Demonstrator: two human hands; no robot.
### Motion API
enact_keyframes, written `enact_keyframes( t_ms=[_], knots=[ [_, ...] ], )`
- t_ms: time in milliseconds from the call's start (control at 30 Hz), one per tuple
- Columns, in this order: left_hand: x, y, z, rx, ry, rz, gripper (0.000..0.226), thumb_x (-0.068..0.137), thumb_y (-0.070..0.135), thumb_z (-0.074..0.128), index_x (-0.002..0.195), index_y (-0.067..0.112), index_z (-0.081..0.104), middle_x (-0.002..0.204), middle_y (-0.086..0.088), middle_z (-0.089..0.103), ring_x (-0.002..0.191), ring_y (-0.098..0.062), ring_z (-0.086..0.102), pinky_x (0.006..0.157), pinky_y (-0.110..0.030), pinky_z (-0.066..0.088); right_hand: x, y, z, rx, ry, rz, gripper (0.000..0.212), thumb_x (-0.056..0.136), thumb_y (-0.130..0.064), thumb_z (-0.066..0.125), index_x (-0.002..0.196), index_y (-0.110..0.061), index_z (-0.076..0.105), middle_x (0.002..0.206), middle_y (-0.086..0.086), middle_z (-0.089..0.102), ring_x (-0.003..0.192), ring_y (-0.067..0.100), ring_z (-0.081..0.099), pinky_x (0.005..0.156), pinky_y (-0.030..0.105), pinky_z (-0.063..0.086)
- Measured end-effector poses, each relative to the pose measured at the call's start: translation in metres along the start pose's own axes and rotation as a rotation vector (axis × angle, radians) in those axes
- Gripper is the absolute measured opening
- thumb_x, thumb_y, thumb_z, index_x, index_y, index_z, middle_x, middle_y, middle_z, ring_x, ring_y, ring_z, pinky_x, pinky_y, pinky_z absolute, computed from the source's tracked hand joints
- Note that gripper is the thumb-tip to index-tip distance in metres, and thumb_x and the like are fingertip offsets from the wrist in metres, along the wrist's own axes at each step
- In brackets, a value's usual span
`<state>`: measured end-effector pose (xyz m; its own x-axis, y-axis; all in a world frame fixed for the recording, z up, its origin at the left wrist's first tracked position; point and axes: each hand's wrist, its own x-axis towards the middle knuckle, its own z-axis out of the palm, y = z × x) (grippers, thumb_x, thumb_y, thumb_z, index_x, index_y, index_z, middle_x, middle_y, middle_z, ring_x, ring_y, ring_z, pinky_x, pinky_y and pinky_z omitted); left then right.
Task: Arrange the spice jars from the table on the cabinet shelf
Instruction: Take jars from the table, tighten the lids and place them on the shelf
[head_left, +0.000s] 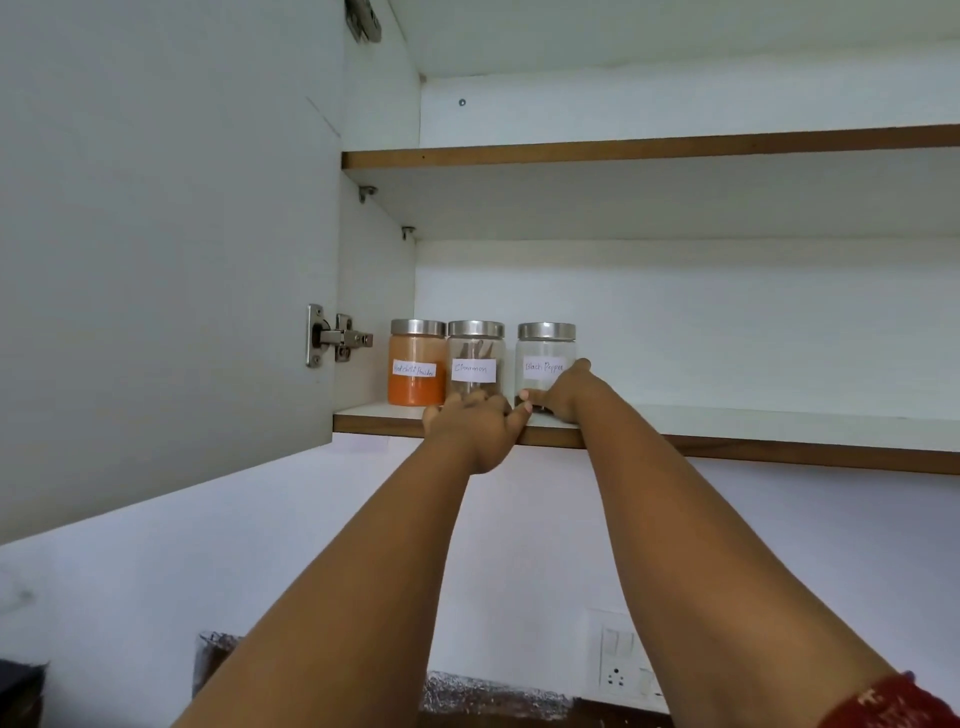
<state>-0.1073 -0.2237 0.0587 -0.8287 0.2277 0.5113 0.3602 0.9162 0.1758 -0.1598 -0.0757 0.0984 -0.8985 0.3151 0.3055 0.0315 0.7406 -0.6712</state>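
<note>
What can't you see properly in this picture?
- Head view: the base of the clear glass cinnamon jar with steel lid is hidden behind the left hand.
- The right hand covers the lower right side of the clear glass black pepper jar.
- The table lies below the frame edge.

Three jars (475, 364) crowd the shelf's (727, 423) left end beside the open door (156, 260); rightward the shelf lies bare.

Both my forearms are bare from wrist to elbow, with no watch, ring or bangle showing on either. My left grip (470, 428) and right grip (563, 392) are bare too. At my right upper arm, a red sleeve (891, 704) edge shows, with small pale markings woven or printed on it.
</note>
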Motion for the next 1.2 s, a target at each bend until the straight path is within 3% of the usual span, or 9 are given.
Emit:
enact_keyframes(
  t_ms=[233, 433, 833, 1067, 1200],
  knots=[
    [-0.004, -0.002, 0.003, 0.005, 0.042, 0.033, 0.061, 0.1, 0.056, 0.012, 0.132, 0.023, 0.053, 0.145, -0.004, 0.046, 0.138, -0.027, 0.033, 0.107, -0.054, 0.024, -0.001, 0.001, 0.0, -0.048, -0.032, -0.043, 0.113, 0.074, -0.048, 0.077, 0.15, -0.01, 0.003, 0.143, 0.015, 0.041, 0.127, 0.033, 0.046, 0.104, 0.042, 0.037],
    [-0.002, -0.002, 0.004, 0.007, 0.043, 0.033, 0.061, 0.1, 0.056, 0.013, 0.133, 0.023, 0.053, 0.146, -0.005, 0.045, 0.139, -0.027, 0.033, 0.108, -0.055, 0.023, -0.002, 0.001, 0.001, -0.11, -0.02, -0.031, 0.105, 0.072, -0.052, 0.077, 0.144, -0.009, 0.014, 0.138, 0.014, 0.045, 0.124, 0.032, 0.049, 0.098, 0.041, 0.04],
    [-0.002, -0.001, 0.004, 0.011, 0.031, 0.024, 0.063, 0.1, 0.058, 0.012, 0.137, 0.024, 0.049, 0.151, -0.004, 0.04, 0.143, -0.027, 0.028, 0.111, -0.057, 0.02, -0.001, 0.001, 0.002, -0.143, -0.008, -0.03, 0.105, 0.071, -0.053, 0.077, 0.144, -0.009, 0.014, 0.138, 0.014, 0.046, 0.124, 0.032, 0.049, 0.098, 0.041, 0.041],
    [-0.003, -0.001, 0.004, -0.017, 0.031, 0.014, 0.06, 0.101, 0.056, 0.014, 0.134, 0.023, 0.051, 0.147, -0.006, 0.044, 0.14, -0.028, 0.032, 0.11, -0.056, 0.022, -0.011, 0.001, -0.001, -0.295, 0.052, 0.062, 0.124, 0.072, -0.066, 0.068, 0.152, -0.006, -0.005, 0.139, 0.012, 0.05, 0.123, 0.031, 0.052, 0.092, 0.038, 0.043],
    [-0.005, 0.0, 0.0, -0.02, 0.051, 0.025, 0.059, 0.101, 0.055, 0.013, 0.133, 0.024, 0.052, 0.145, -0.008, 0.045, 0.137, -0.029, 0.033, 0.107, -0.054, 0.024, -0.022, -0.001, -0.005, -0.302, 0.059, 0.078, 0.12, 0.073, -0.071, 0.062, 0.153, -0.009, -0.003, 0.144, 0.015, 0.045, 0.127, 0.034, 0.049, 0.097, 0.039, 0.041]
  ],
)
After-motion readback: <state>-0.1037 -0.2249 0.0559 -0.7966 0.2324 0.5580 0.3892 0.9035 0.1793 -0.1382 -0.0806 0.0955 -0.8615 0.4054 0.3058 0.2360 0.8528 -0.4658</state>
